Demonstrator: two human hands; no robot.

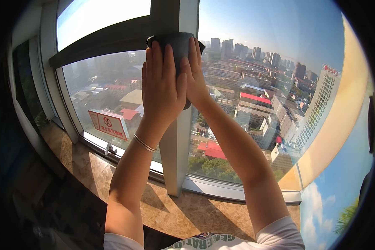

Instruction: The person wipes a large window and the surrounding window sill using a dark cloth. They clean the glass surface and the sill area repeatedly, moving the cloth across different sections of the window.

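Note:
A dark grey cloth [178, 41] is wrapped about the front of an upright metal window post [173, 162], at about the middle of its visible height. My left hand [164, 89] lies flat on the cloth, its fingers stretched upward and slightly apart. Against the cloth's right side rests my right hand [194, 81], fingers straight and pointing up, the thumb side close to my left hand. Both hands press the cloth to the post; neither has its fingers curled round it. The cloth's lower edge shows just below my right palm. A thin bracelet [144, 143] circles my left wrist.
Large window panes [254, 125] stand on both sides of the post, with city buildings outside. A dark crossbar [104, 39] joins the post at left. Below it are a red-and-white sign [108, 124] and a window handle [110, 149]. A brown stone ledge [212, 214] runs underneath.

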